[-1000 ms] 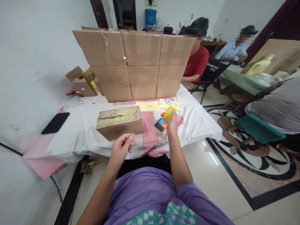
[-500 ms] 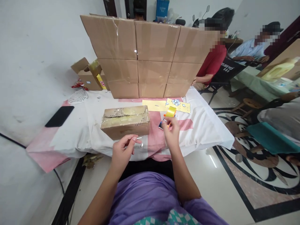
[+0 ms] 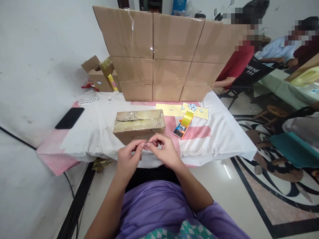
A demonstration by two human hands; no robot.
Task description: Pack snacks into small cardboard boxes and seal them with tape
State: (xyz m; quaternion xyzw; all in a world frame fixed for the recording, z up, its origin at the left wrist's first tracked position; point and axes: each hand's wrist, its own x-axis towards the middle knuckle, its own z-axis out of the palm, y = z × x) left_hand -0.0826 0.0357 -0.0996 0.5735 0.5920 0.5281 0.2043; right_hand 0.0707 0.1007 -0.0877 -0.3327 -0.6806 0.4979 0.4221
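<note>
My left hand [image 3: 128, 159] and my right hand [image 3: 163, 151] meet in front of me, fingertips pinched together on a small clear strip of tape [image 3: 146, 144] that I can barely make out. Just beyond them lies a taped cardboard box [image 3: 139, 125] on the white cloth of the table [image 3: 219, 139]. An orange and blue tape dispenser with a yellow roll [image 3: 183, 123] lies on the cloth to the right of the box, with no hand on it.
A wall of stacked cardboard boxes [image 3: 164, 53] stands at the table's far side. Yellow sheets [image 3: 181, 110], a black phone [image 3: 69, 118], a white mesh bowl [image 3: 87, 98] and an open small box [image 3: 99, 74] lie around. People sit at the right [image 3: 239, 56].
My right hand set the tape dispenser down on the cloth and came back to meet my left hand. The view shifted slightly right and down.
</note>
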